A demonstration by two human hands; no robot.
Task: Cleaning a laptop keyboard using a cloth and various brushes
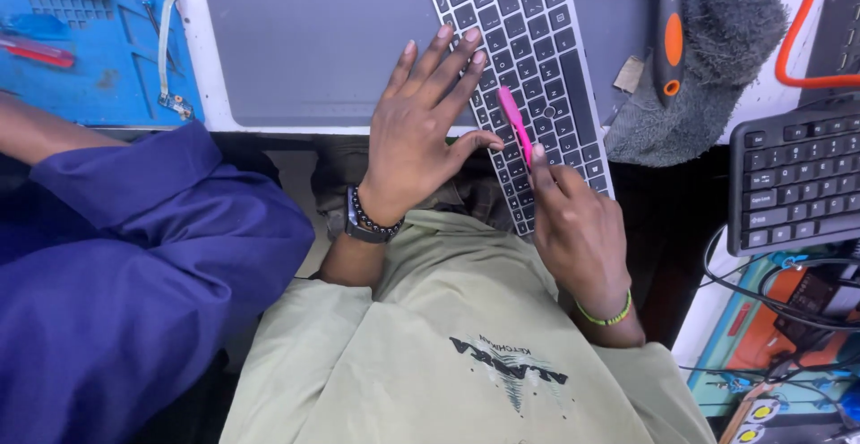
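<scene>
Fingers (537, 159) gripping pink tool (513, 121), laptop keyboard (528, 50), grey worktop (313, 41)

Two keyboards show: a silver laptop keyboard (528, 77) lying across the near edge of the bench, and a black keyboard (793, 180) at the right edge. One pink tool (514, 121) lies over the silver keys. Two hands are at work, the left hand (417, 135) and the right hand (578, 229). Three wristbands count up: a black watch (354, 220) and a bead bracelet (374, 220) on the left wrist, one green band (605, 317) on the right. One grey cloth (717, 59), one orange-and-black handle (667, 32), one blue mat (85, 41) at the far left corner, one orange cable (797, 41).
</scene>
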